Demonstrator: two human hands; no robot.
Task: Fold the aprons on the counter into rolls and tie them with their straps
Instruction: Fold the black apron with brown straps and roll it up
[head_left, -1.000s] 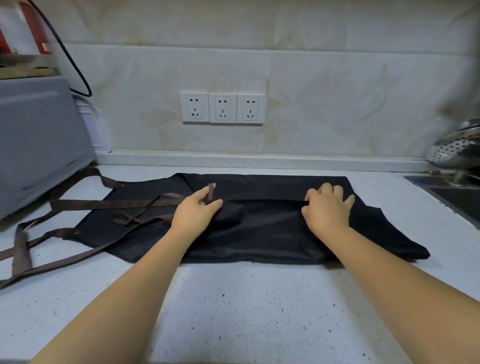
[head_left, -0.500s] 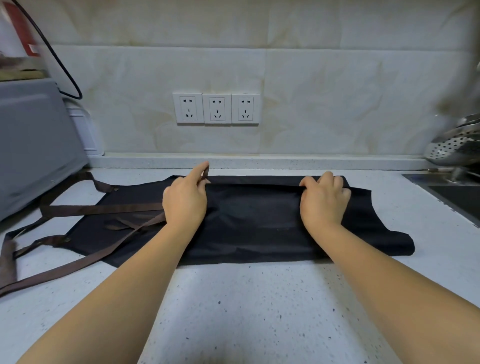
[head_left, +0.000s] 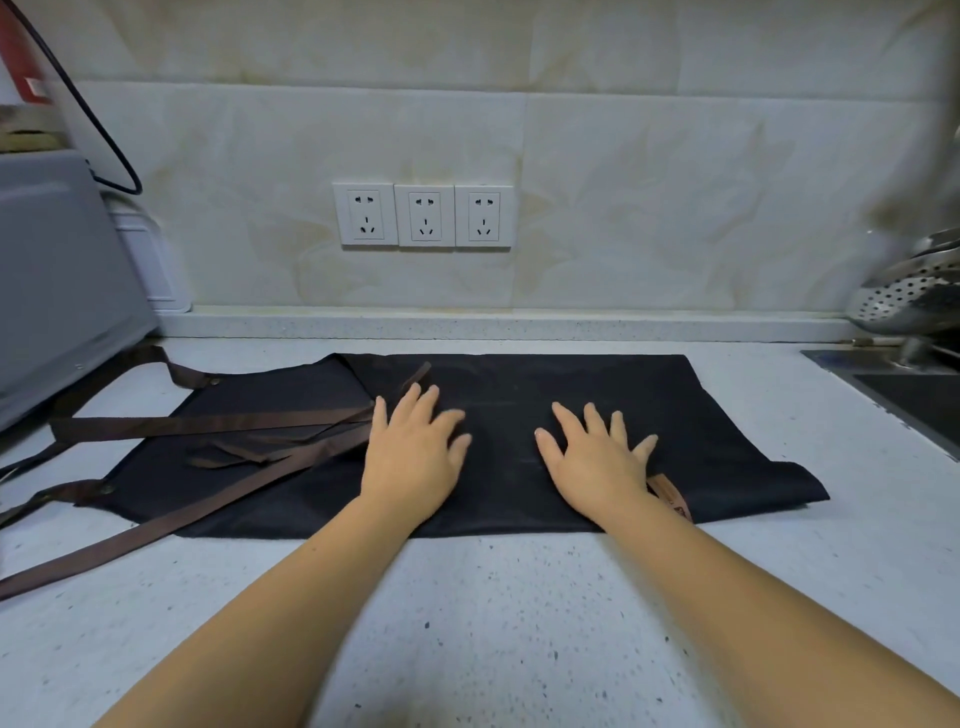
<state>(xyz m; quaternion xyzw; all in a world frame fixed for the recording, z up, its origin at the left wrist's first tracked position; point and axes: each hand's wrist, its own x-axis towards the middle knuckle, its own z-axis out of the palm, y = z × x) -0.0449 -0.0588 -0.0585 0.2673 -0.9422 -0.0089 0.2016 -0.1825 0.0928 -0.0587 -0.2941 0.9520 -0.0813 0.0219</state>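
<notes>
While the left hand (head_left: 410, 452) and right hand (head_left: 592, 457) lie flat, fingers spread, on the black apron (head_left: 727, 415), it looks limp and light; I'd pinch its right end to roll.

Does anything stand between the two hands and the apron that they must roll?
No. The left hand and the right hand rest flat on the black apron. Only its brown straps lie loose across its left part, up to the left hand.

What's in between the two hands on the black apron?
Only a bare stretch of the black apron lies between the left hand and the right hand, seen in the head view.
</notes>
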